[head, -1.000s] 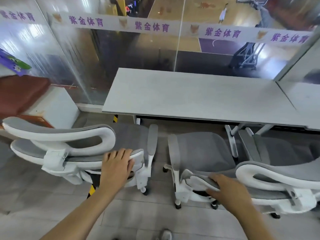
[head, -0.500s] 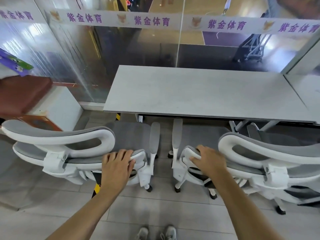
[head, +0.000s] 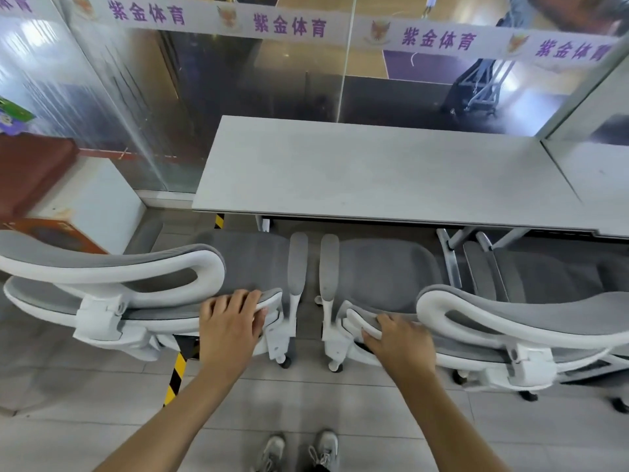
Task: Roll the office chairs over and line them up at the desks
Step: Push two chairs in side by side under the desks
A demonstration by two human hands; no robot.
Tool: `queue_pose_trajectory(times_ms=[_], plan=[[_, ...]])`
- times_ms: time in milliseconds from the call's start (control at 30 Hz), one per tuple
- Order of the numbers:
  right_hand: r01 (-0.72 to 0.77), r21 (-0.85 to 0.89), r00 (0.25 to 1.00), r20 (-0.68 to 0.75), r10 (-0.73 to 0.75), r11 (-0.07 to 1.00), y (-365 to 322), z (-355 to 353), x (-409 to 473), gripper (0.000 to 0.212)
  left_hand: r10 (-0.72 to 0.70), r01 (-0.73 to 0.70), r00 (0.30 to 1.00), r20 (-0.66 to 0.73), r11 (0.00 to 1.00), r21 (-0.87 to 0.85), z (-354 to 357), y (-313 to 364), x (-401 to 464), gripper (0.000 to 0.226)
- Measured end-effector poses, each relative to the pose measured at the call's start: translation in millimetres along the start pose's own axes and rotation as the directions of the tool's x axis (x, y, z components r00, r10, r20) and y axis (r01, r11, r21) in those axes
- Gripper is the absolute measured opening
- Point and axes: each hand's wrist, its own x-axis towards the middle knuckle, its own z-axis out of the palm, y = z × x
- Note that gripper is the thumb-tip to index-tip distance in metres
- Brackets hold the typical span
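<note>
Two white and grey mesh office chairs stand side by side facing a long grey desk (head: pixel 374 172). My left hand (head: pixel 231 327) grips the top edge of the left chair's (head: pixel 143 291) backrest near its right end. My right hand (head: pixel 398 342) holds the left end of the right chair's (head: pixel 384 274) backrest. The two chairs' inner armrests are almost touching, and both seats reach the desk's front edge. A third chair (head: pixel 544 274) of the same kind sits further right, partly under the desk.
A glass wall with a white printed band (head: pixel 289 25) runs behind the desk. A white cabinet (head: pixel 88 199) with a brown cushion stands at left. A yellow-black striped strip (head: pixel 175 379) crosses the tiled floor. My shoes (head: pixel 299 451) show at the bottom.
The right chair has rolled left and forward, closing the gap with the left chair. My right hand shifted along its backrest. The left chair nudged slightly toward the desk.
</note>
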Motion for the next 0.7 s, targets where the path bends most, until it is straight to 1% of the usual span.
queue_pose_trajectory(times_ms=[133,233,433,533,600,667,700], plan=[[0.006,-0.007,0.999,-0.045,-0.006,1.000,-10,-2,8,0.042,-0.002,0.002,1.000,0.021,1.000,-0.004,0,-2,-2,0.034],[0.006,0.014,1.000,-0.024,-0.006,1.000,-8,-2,6,0.042,0.002,-0.002,1.000,0.022,1.000,0.005,0,-4,-2,0.035],[-0.085,-0.016,0.996,0.006,0.085,0.996,-13,-4,9,0.038,-0.002,0.002,1.000,0.007,1.000,0.005,-1,-3,-4,0.035],[-0.012,-0.017,1.000,-0.014,0.012,1.000,-13,-9,16,0.033,-0.018,0.017,0.999,0.027,1.000,0.008,-2,0,-3,0.036],[-0.029,0.007,0.999,0.032,0.029,1.000,-9,-8,18,0.033,-0.025,0.024,0.999,0.047,1.000,0.010,-2,1,-2,0.037],[-0.031,0.012,1.000,0.003,0.031,0.999,-8,-6,14,0.031,-0.025,0.024,0.998,0.057,1.000,0.013,-3,2,-2,0.037],[-0.042,0.026,0.999,-0.008,0.042,0.999,-7,-4,11,0.033,-0.023,0.022,0.998,0.054,1.000,0.014,-3,3,-1,0.036]])
